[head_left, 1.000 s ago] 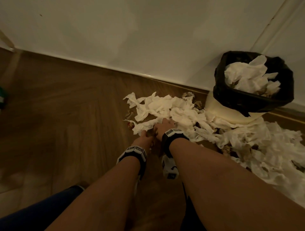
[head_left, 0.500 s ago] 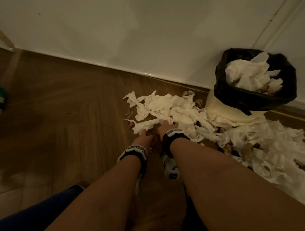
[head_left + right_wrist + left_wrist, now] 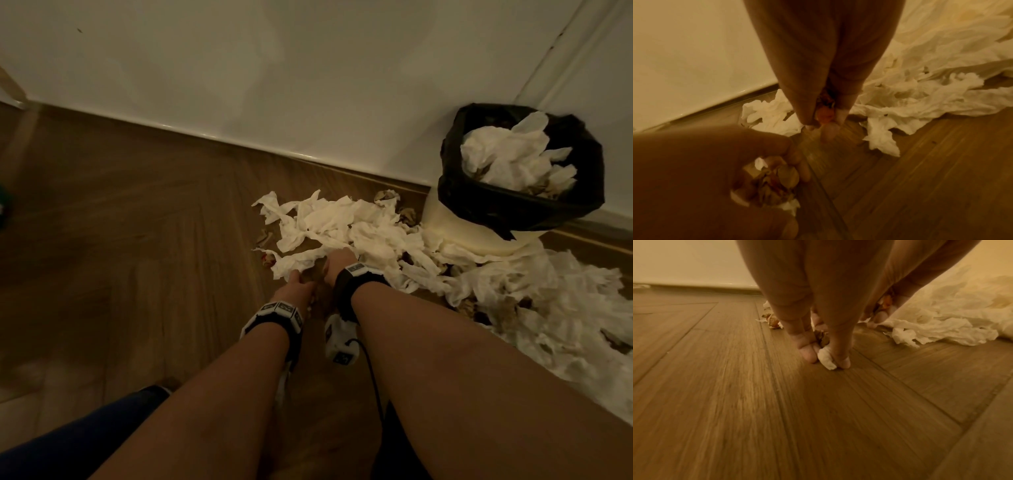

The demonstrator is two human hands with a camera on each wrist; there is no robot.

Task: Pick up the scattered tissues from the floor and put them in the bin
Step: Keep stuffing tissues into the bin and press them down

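White tissues lie crumpled across the wooden floor, from the centre to the right edge, mixed with brownish scraps. A bin with a black liner stands by the wall at the right, with tissues piled inside it. Both hands are down at the pile's near left edge. My left hand pinches a small white tissue scrap on the floor and keeps brown scraps in its palm. My right hand pinches orange-brown scraps between its fingertips.
A white wall with a skirting edge runs behind the pile. Bare wooden floor stretches to the left. A dark object shows at the far left edge. My knee in blue cloth is at the bottom left.
Both hands stay at the near edge of the pile; the right hand has shifted only slightly. The tissues and the bin have not moved.
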